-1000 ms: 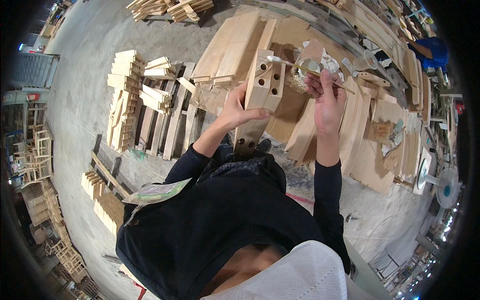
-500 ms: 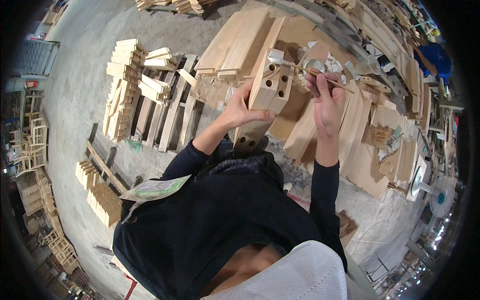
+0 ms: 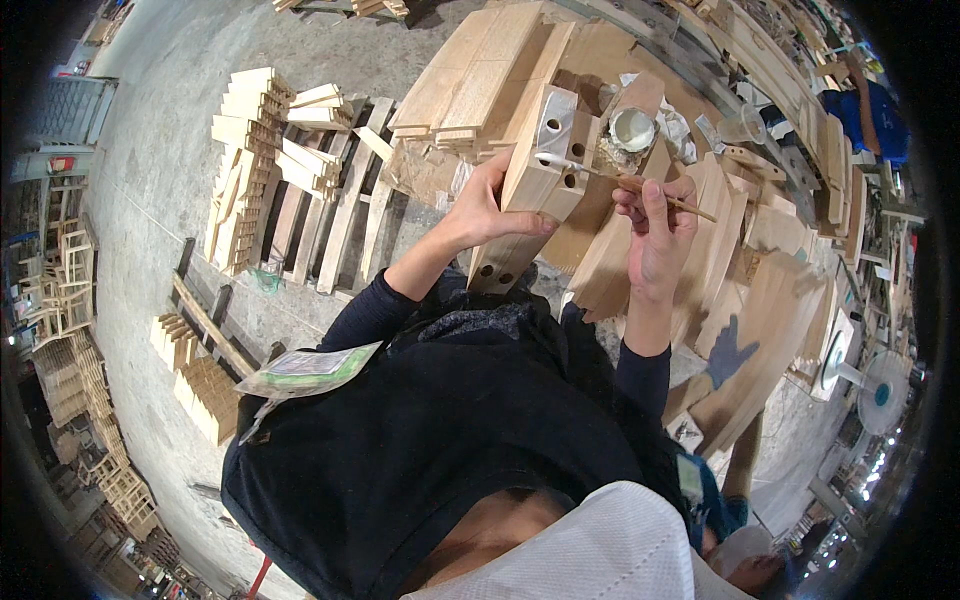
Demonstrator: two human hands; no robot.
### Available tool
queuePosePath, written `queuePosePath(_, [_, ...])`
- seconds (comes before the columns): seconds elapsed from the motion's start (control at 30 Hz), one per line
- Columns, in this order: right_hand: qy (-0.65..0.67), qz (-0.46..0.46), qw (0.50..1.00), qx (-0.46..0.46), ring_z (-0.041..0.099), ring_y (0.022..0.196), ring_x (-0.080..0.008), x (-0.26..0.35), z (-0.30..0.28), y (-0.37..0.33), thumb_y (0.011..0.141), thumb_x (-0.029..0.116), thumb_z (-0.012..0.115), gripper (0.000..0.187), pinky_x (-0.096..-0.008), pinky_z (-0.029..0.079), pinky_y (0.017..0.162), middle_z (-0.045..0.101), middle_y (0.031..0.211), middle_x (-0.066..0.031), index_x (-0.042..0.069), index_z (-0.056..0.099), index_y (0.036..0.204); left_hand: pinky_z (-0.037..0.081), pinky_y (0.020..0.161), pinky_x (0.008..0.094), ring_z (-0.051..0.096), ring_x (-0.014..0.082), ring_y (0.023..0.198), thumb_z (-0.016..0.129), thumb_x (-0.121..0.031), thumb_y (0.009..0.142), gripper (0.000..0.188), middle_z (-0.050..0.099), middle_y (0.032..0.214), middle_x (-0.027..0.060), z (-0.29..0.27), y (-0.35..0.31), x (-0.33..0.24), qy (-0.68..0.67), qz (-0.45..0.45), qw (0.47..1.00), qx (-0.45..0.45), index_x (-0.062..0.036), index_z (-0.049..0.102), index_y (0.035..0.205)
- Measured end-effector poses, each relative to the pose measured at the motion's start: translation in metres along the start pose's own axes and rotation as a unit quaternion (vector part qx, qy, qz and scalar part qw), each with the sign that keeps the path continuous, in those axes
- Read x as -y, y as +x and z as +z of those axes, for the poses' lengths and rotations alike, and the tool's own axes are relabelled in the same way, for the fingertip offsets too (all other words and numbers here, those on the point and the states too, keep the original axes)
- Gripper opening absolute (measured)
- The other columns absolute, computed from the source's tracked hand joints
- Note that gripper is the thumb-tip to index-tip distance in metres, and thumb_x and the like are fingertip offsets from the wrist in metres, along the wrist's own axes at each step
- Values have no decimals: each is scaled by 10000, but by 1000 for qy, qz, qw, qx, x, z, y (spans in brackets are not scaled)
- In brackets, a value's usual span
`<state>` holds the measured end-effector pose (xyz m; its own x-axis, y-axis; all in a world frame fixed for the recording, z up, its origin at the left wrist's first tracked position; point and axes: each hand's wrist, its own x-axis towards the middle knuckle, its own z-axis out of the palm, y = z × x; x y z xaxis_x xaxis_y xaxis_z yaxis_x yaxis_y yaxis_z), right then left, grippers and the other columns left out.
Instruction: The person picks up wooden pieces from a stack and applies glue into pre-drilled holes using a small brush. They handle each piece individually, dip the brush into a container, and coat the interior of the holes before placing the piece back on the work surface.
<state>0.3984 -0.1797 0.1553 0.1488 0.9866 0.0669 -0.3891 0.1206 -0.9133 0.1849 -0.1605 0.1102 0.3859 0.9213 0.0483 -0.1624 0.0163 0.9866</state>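
Note:
My left hand (image 3: 488,212) is closed round the side of a pale wooden block (image 3: 535,190) with several round drilled holes in its end face. White glue coats the far part of that face. My right hand (image 3: 655,215) pinches the thin wooden handle of a glue brush (image 3: 600,174), whose white tip lies at the face among the holes. Just beyond my right hand is an open jar of white glue (image 3: 633,130), its outside crusted. Below my left hand, a wooden part (image 3: 495,275) shows two dark holes; whether it belongs to the same block I cannot tell.
Boards (image 3: 480,70) lie stacked ahead, with more to the right. A co-worker's grey-gloved hand (image 3: 730,352) rests on a wide board (image 3: 775,340) at right. Another person in blue (image 3: 870,120) is far right. Wood pieces stand on a pallet (image 3: 335,235) at left; a fan (image 3: 880,390) is at right.
The brush tip has moved nearer across the end face, leaving glue spread on its far part. My right hand has lowered slightly. A co-worker's gloved hand and a wide board have appeared at right.

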Motion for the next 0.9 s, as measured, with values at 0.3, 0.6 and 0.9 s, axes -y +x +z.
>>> queuePosePath(0.3, [6,-7,999,-44,679,649,-204,-5,9,-1,894,120,647,193,-279,544,566,661,770,-103,90,469,830,420,931,313,553,166,1044,848,-210,613,762,606,1112,82,0,-1,3,-5,0,1000,0,-4,508,1264])
queuePosePath(0.6, [1,-18,996,-88,676,648,-180,-1,24,14,900,174,649,211,-263,548,571,659,749,-104,97,476,807,435,919,305,568,156,1024,838,-181,618,763,622,1091,77,2,-3,-3,45,17,999,3,-4,494,1275])
queuePosePath(0.9, [16,-24,994,-101,683,678,-182,3,26,31,893,174,656,190,-254,566,596,678,784,-132,97,502,814,423,935,308,553,162,1046,841,-195,628,784,608,1108,88,9,-6,-7,6,16,1000,5,2,475,1292])
